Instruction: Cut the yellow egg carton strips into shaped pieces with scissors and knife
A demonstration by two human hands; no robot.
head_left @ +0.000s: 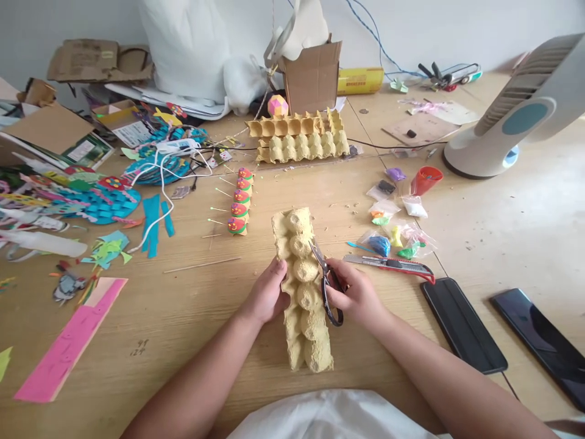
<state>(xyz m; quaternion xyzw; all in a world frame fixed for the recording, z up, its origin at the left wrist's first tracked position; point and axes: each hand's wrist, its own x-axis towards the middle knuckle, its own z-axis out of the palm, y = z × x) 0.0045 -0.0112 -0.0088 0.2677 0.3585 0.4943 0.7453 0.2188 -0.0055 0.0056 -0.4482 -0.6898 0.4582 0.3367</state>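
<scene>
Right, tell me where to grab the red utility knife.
Take the utility knife by the middle of its red handle, coming from above with the grip across its narrow width. It lies flat, its metal blade end pointing left toward the right hand.

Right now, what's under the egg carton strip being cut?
The egg carton strip rests on the wooden table. The left hand steadies it; the right hand works scissors. Anything beneath is hidden.
</scene>
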